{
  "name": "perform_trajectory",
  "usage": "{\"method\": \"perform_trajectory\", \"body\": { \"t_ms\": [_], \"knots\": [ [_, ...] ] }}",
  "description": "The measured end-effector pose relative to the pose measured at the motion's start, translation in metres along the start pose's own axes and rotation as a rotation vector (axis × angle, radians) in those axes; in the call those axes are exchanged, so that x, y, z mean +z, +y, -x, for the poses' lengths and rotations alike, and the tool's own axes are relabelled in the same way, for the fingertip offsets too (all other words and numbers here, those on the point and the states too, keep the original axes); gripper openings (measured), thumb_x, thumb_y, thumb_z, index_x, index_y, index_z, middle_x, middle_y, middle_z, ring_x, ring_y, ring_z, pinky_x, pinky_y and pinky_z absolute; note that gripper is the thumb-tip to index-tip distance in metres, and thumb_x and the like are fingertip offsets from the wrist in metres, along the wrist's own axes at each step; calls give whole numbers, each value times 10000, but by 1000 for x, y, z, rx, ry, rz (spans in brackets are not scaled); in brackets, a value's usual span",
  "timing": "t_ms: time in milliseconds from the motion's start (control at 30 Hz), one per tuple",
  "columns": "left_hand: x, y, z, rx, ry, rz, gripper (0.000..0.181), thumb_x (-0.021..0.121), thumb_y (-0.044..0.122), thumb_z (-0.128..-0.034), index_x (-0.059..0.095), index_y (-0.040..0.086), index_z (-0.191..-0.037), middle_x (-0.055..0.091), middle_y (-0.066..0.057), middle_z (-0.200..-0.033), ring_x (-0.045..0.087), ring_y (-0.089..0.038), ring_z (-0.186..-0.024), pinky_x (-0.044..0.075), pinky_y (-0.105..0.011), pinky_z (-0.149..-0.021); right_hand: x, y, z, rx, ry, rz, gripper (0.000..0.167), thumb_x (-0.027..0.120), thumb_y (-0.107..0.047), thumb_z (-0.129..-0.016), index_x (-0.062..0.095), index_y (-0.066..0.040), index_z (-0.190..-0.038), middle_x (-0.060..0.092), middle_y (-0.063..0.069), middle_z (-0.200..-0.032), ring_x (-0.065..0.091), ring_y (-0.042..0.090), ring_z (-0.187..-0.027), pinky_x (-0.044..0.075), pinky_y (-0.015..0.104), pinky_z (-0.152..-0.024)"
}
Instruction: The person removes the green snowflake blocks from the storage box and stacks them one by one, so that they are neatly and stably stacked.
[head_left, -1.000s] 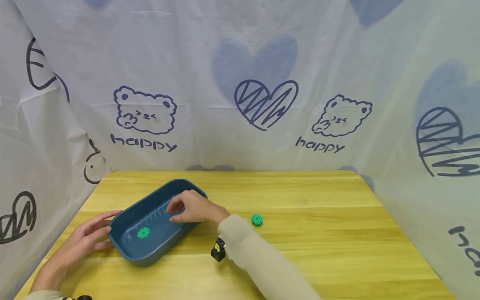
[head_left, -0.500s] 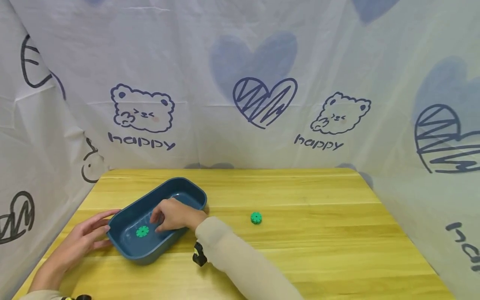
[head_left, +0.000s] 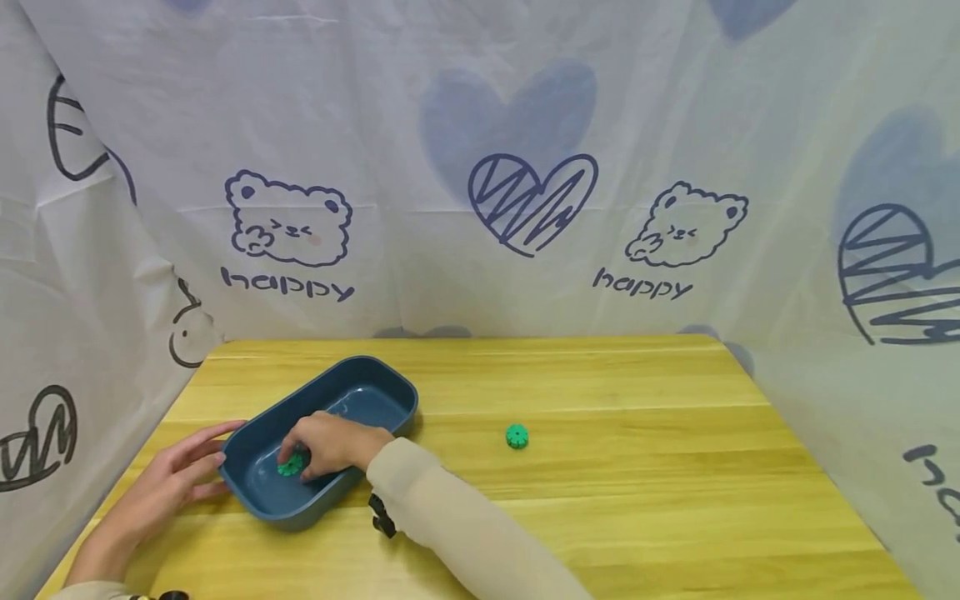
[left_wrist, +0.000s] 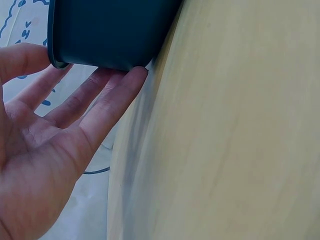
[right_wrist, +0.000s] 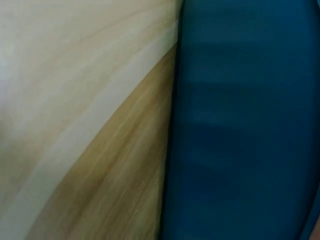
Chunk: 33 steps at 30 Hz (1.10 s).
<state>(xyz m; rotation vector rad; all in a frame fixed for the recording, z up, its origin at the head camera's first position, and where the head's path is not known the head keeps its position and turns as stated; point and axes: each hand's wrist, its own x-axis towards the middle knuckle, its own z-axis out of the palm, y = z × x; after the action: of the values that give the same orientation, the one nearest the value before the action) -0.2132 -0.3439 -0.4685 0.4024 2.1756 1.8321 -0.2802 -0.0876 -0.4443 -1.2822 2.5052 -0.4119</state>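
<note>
A dark blue oblong bin stands at an angle on the left of the table. Inside it, near its left end, lies a green notched plastic disc, partly covered by fingers. My right hand reaches over the near wall and grips that disc, thumb on one side and curled fingers on the other. At the bin's left end my left hand touches the outer wall with fairly straight fingers; the left wrist view shows the fingertips against it. The right wrist view shows the bin's wall but hides the disc.
A second green notched piece, seemingly a small stack, sits on the wooden table to the right of the bin. Printed white cloth hangs behind the table and at both sides.
My right hand has moved left and toward me within the bin, from its middle to the green disc, and its fingers have closed around it. The left hand keeps its place.
</note>
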Motion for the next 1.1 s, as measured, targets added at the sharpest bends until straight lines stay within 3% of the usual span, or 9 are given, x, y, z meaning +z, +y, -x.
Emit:
{"method": "perform_trajectory", "body": {
  "t_ms": [333, 533, 767, 1100],
  "knots": [
    [-1, 0, -1, 6, -5, -13, 480, 437, 98, -1111, 410, 164, -1586, 667, 199, -1256, 672, 1, -1111, 632, -284, -836, -1, -2, 1, -9, -22, 9, 335, 823, -113, -885, 778, -229, -1196, 757, -131, -1148, 651, -53, -955, 461, 26, -780],
    [0, 1, -1, -9, 7, -40, 485, 442, 118, -1113, 395, 161, -1594, 659, 212, -1248, 670, 9, -1107, 632, -281, -836, -1, 0, 0, -8, -12, 89, 340, 808, -161, -909, 761, -262, -1230, 697, -128, -1234, 599, -28, -971, 441, 45, -810],
    [0, 1, 0, 2, 1, -35, 486, 442, 105, -1111, 398, 153, -1593, 664, 199, -1250, 673, 1, -1107, 633, -285, -835, 0, 0, -1, 11, -33, 31, 350, 788, -116, -918, 754, -235, -1245, 737, -122, -1182, 632, -45, -1042, 457, 35, -848],
    [0, 0, 0, 2, -1, -32, 489, 440, 107, -1112, 388, 151, -1597, 662, 208, -1257, 673, 5, -1112, 633, -286, -838, -1, -2, 0, 23, -34, 57, 397, 777, -94, -919, 721, -245, -1281, 709, -114, -1174, 606, -35, -1021, 470, 52, -851]
  ]
}}
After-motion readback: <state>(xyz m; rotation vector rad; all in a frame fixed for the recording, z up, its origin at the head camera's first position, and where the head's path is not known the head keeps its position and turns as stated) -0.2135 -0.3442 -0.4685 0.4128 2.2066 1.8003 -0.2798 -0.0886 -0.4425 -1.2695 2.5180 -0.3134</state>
